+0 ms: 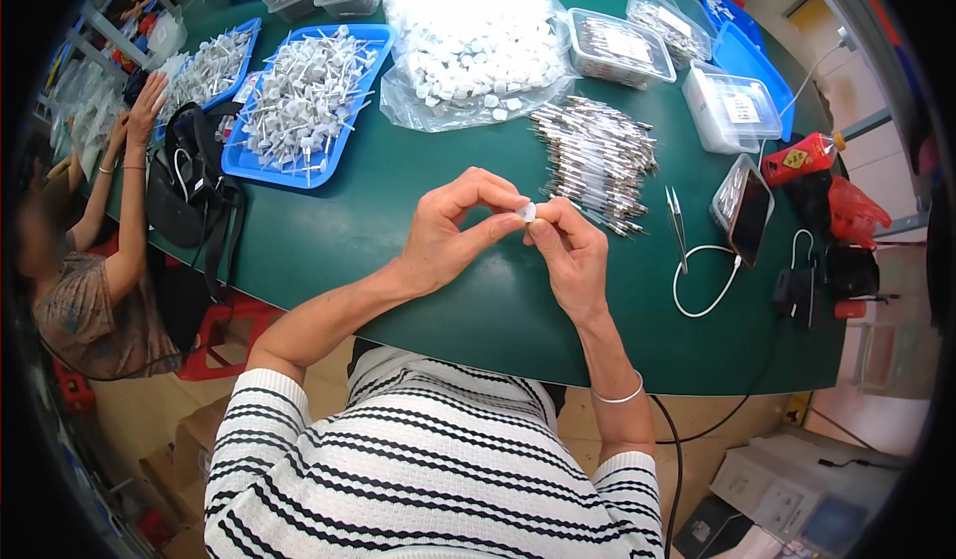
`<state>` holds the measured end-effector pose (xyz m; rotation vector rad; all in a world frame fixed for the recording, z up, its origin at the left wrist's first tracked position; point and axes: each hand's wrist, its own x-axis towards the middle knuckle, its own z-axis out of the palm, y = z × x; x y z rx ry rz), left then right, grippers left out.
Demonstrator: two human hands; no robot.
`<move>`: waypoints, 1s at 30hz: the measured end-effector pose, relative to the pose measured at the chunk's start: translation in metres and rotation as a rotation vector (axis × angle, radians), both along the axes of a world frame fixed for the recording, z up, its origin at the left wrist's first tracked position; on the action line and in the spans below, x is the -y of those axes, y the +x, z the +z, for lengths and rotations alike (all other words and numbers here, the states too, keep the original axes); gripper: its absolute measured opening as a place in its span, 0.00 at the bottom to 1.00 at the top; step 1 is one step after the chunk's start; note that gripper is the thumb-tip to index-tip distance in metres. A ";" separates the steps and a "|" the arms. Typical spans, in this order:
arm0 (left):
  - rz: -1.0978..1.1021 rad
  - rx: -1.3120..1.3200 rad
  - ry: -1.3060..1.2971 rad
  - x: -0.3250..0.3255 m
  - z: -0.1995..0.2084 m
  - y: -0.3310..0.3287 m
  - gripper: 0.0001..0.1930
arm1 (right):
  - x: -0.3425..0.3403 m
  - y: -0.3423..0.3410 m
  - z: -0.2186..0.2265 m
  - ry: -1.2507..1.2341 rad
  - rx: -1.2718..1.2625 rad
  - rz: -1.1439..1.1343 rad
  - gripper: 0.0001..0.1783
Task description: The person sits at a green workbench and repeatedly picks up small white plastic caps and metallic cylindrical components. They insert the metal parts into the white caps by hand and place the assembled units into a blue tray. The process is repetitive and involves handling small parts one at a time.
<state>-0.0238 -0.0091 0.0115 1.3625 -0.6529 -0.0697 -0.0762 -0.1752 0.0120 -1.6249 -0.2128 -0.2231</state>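
Observation:
A small white plastic cap [528, 213] is pinched between my two hands above the green table. My left hand [445, 230] holds it from the left between thumb and forefinger. From the right, my right hand [572, 260] closes on it with thumb and fingertips; whether those fingers also hold a thin rod is hidden. Just beyond my right hand lies a pile of slender metal rods [596, 161], laid roughly side by side. A clear plastic bag [413, 111] heaped with similar white caps sits farther back, its top washed out by glare.
A blue tray [231, 166] of white-headed rods stands left, beside a black bag [189, 186]. Clear boxes [622, 49] line the back right. Tweezers [677, 223], a phone [751, 223] with white cable and a red bottle [800, 159] lie right. A co-worker [100, 280] sits at left.

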 end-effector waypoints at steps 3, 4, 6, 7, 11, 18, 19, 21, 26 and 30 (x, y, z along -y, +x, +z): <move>0.001 0.038 0.037 -0.001 0.000 0.002 0.08 | 0.004 0.002 -0.004 0.037 -0.055 0.062 0.08; -0.011 0.054 0.067 -0.004 0.001 0.005 0.08 | 0.006 0.004 -0.005 0.056 -0.087 0.092 0.09; -0.049 0.097 0.134 -0.010 0.007 0.010 0.09 | 0.009 0.005 -0.003 0.178 -0.169 0.190 0.10; -0.076 0.124 0.172 -0.015 0.017 0.012 0.10 | 0.011 0.005 -0.002 0.240 -0.210 0.236 0.10; -0.051 0.230 0.252 -0.017 0.036 0.010 0.11 | 0.015 0.007 -0.007 0.334 -0.244 0.305 0.11; -0.149 0.413 0.357 -0.025 0.047 0.019 0.07 | 0.016 0.007 -0.006 0.317 -0.299 0.418 0.11; -0.164 0.429 0.380 -0.026 0.048 0.021 0.07 | 0.016 0.006 -0.006 0.313 -0.306 0.438 0.11; -0.192 0.467 0.415 -0.026 0.052 0.024 0.07 | 0.017 0.005 -0.005 0.311 -0.325 0.453 0.11; -0.297 0.451 0.463 -0.020 0.064 0.030 0.05 | 0.019 0.004 -0.003 0.270 -0.346 0.491 0.12; -0.467 0.151 0.551 -0.017 0.069 0.036 0.06 | 0.020 0.005 -0.004 0.246 -0.343 0.504 0.12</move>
